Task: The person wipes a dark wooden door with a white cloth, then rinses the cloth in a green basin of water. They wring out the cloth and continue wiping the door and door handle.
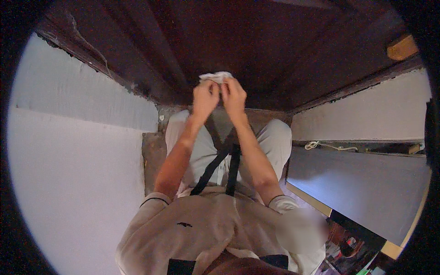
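Note:
In front of me, close to a dark brown panelled door [256, 50], both my hands hold a crumpled white cloth [215, 75]. My left hand [206, 95] pinches its left part with bent fingers. My right hand [234, 94] grips the right part, a short gap from the left. The cloth sticks out beyond the fingertips toward the dark surface; whether it touches that surface I cannot tell. My fingers hide the near side of the cloth.
Pale walls [78, 151] stand on the left and right. A grey-topped piece of furniture [357, 183] with light edging sits at the right, a white cord [339, 147] behind it. A wooden block [402, 47] is at upper right. My bent knees [277, 137] flank my arms.

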{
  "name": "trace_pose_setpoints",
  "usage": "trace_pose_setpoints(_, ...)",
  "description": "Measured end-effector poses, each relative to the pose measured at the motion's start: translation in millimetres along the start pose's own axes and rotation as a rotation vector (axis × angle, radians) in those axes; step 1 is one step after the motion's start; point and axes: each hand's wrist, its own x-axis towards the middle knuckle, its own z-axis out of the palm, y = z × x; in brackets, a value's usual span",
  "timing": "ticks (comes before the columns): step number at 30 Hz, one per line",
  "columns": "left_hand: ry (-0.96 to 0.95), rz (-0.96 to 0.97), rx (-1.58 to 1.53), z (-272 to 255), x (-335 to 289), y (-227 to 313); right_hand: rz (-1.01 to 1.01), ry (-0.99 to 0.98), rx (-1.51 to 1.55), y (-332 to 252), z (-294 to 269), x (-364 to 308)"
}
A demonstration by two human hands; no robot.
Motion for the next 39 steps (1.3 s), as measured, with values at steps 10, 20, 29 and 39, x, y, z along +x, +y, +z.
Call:
trace_pose_setpoints(10, -0.010, -0.055, -0.090, 14.3, -8.2, 2.2, 0.041, -0.074, -0.025, 4.8, -18.7, 3.3)
trace_pose_setpoints(20, 0.105, -0.043, -0.051, 10.9, -6.2, 4.3, 0.080, -0.051, -0.069, -14.8, -9.6, 8.3)
trace_pose_setpoints(29, 0.259, 0.076, -0.077, -20.7, 2.4, -13.0, 0.078, -0.054, 0.016, -22.1, 28.6, 8.0)
trace_pose_setpoints(39, 0.484, 0.109, -0.069, -81.6, 25.6, -28.0, 0.047, -0.130, 0.124, -81.2, 82.2, 30.1)
